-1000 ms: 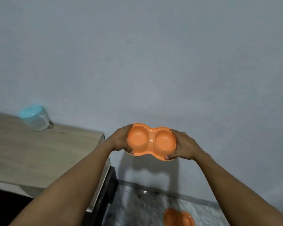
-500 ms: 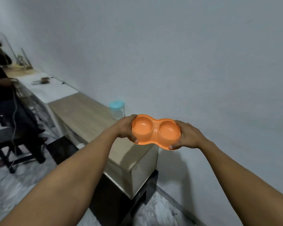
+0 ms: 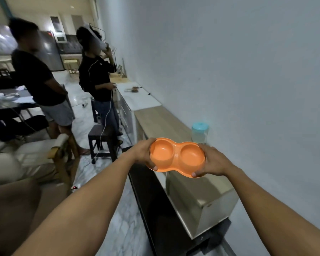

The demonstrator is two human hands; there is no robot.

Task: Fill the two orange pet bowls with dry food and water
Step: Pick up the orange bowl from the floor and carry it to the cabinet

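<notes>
Checked the head view and read no text, label, brand or number. The orange double bowl (image 3: 176, 156) and the lidded jar (image 3: 199, 133) carried no legible marking, and the far end of the room was too blurred to read.

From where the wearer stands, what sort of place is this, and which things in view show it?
Probably a home's open living area: a cushioned armchair, a wooden sideboard along the wall, and what looks like a fridge at the far end.

orange double bowl (image 3: 177, 157), teal-lidded jar (image 3: 199, 132)
</notes>
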